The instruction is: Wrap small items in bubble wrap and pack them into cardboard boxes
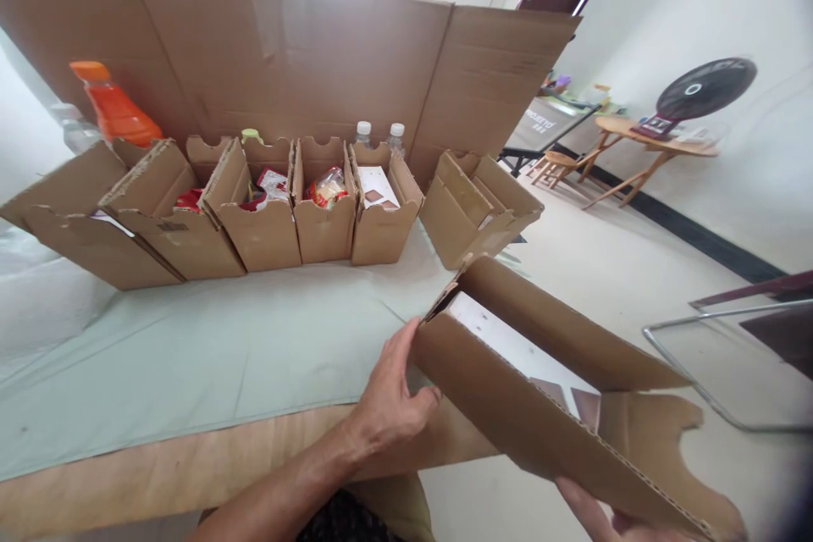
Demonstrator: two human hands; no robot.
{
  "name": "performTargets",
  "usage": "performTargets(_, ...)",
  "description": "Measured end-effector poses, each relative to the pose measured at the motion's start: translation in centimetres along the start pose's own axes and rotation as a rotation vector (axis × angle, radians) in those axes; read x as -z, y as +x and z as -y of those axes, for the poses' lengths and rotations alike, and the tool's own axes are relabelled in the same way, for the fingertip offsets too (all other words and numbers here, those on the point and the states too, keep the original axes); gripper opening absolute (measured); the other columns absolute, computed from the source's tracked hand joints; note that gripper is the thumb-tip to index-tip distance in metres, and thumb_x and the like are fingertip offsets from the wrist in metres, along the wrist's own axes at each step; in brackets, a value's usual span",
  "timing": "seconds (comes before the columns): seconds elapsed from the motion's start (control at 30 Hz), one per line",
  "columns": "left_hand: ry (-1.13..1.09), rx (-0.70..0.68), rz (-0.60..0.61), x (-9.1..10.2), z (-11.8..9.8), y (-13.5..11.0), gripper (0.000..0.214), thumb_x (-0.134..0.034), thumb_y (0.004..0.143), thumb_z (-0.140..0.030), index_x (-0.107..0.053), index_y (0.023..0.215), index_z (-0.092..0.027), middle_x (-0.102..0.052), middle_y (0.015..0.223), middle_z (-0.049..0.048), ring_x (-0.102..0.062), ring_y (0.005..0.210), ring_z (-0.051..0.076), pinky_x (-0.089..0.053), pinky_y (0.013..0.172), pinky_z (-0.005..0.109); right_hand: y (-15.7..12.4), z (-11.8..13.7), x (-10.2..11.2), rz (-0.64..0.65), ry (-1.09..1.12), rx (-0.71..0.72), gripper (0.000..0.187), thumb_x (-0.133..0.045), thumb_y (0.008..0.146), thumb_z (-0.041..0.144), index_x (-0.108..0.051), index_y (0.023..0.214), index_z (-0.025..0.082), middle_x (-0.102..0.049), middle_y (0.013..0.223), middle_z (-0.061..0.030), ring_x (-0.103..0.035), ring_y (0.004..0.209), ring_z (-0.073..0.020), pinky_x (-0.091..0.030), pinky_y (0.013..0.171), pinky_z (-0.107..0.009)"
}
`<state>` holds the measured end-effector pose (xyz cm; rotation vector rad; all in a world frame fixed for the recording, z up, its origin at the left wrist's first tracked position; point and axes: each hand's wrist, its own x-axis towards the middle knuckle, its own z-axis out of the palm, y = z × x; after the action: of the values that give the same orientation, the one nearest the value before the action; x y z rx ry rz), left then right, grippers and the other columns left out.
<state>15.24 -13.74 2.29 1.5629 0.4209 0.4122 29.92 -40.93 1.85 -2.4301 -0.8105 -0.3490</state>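
At the lower right I hold an open-topped cardboard box (495, 385), tilted, over the right end of the table. A white packet or carton with brown patches (501, 339) lies inside it. My left hand (394, 394) grips the box's far left corner, its thumb near the side wall. The near right end is held from below by my right hand (590, 512), which is partly hidden by the box and cut off by the frame edge. Beyond, a similar box (384, 241) contains another white item with brown patches (379, 188).
Several cardboard bins (267, 233) with packets line the table's cloth (254, 339). Another box (454, 216) stands at the right end. Behind are an orange bottle (120, 106), clear bottles (363, 134) and a tall cardboard panel (318, 59). A fan (699, 89) stands far right.
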Motion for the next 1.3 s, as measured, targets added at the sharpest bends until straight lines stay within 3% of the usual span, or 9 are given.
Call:
performTargets(0.17,-0.099,-0.077,-0.259,2.5,0.8,-2.1,0.079,-0.059,0.083,-0.019,-0.032,0.158,-0.024,-0.049,0.159,0.0137,-0.053,0.143,0.033,-0.050,0.117,0.050,5.6,7.4,-2.7,0.015,0.276,0.195,0.043,-0.069,0.086,0.051,-0.071,0.121,0.025,-0.075,0.105,-0.0096,-0.069,0.106,-0.0379,-0.053,0.098,-0.055)
performTargets(0.33,0.019,-0.126,-0.606,8.5,0.9,-2.3,0.070,-0.062,0.086,-0.025,-0.040,0.152,-0.024,-0.052,0.155,0.0116,-0.052,0.143,0.031,-0.043,0.123,0.051,11.6,14.2,-9.0,0.234,0.553,0.295,0.042,-0.071,0.085,0.050,-0.071,0.117,0.023,-0.075,0.114,-0.0106,-0.067,0.117,-0.0347,-0.052,0.106,-0.052)
performTargets(0.43,0.088,-0.150,-0.699,12.0,0.8,-1.2,0.073,-0.062,0.085,-0.025,-0.038,0.154,-0.023,-0.050,0.158,0.0114,-0.049,0.146,0.031,-0.046,0.121,0.049,14.0,17.4,-13.3,0.271,0.672,0.243,0.041,-0.072,0.083,0.054,-0.069,0.108,0.021,-0.075,0.109,-0.0114,-0.068,0.109,-0.0322,-0.054,0.099,-0.050)
performTargets(0.53,0.153,-0.157,-0.719,13.7,1.3,-0.6,0.083,-0.061,0.084,-0.025,-0.028,0.160,-0.024,-0.038,0.166,0.0120,-0.041,0.152,0.032,-0.045,0.121,0.050,14.7,18.9,-15.9,0.231,0.715,0.145,0.042,-0.068,0.084,0.055,-0.063,0.107,0.021,-0.074,0.097,-0.0086,-0.069,0.090,-0.0262,-0.057,0.082,-0.043)
performTargets(0.77,0.147,0.020,-0.619,13.9,3.2,-1.9,0.092,-0.063,0.080,-0.022,-0.023,0.162,-0.018,-0.034,0.169,0.0171,-0.033,0.156,0.036,-0.032,0.127,0.059,12.2,17.0,-16.5,0.456,0.578,-0.037,0.050,-0.067,0.076,0.060,-0.063,0.109,0.023,-0.075,0.104,-0.0099,-0.074,0.087,-0.0296,-0.058,0.075,-0.041)
performTargets(0.9,0.152,0.028,-0.606,15.2,3.0,-1.4,0.093,-0.065,0.078,-0.021,-0.026,0.162,-0.018,-0.031,0.170,0.0164,-0.029,0.158,0.036,-0.028,0.129,0.060,12.4,17.5,-17.2,0.408,0.540,-0.078,0.066,-0.072,0.067,0.065,-0.061,0.117,0.025,-0.070,0.120,-0.0110,-0.073,0.095,-0.0340,-0.057,0.084,-0.051)
performTargets(1.0,0.144,-0.014,-0.620,15.8,2.4,-0.7,0.093,-0.064,0.078,-0.019,-0.026,0.163,-0.020,-0.031,0.171,0.0150,-0.028,0.158,0.036,-0.027,0.129,0.060,12.5,18.9,-17.5,0.333,0.608,-0.072,0.069,-0.073,0.066,0.069,-0.059,0.116,0.024,-0.069,0.117,-0.0107,-0.069,0.101,-0.0343,-0.055,0.091,-0.055)
performTargets(1.17,0.135,-0.062,-0.590,15.6,2.0,0.0,0.093,-0.064,0.079,-0.015,-0.024,0.163,-0.028,-0.038,0.168,0.0099,-0.032,0.156,0.036,-0.027,0.128,0.062,12.5,20.2,-17.5,0.319,0.679,-0.058,0.066,-0.071,0.071,0.070,-0.057,0.115,0.022,-0.067,0.115,-0.0114,-0.065,0.102,-0.0307,-0.053,0.094,-0.053)
performTargets(1.3,0.132,-0.083,-0.583,15.6,1.7,-0.1,0.096,-0.065,0.078,-0.016,-0.023,0.164,-0.025,-0.039,0.167,0.0109,-0.033,0.156,0.035,-0.027,0.129,0.060,12.4,20.8,-16.7,0.349,0.646,-0.073,0.062,-0.071,0.073,0.067,-0.057,0.114,0.023,-0.067,0.112,-0.0121,-0.067,0.102,-0.0323,-0.054,0.093,-0.051)
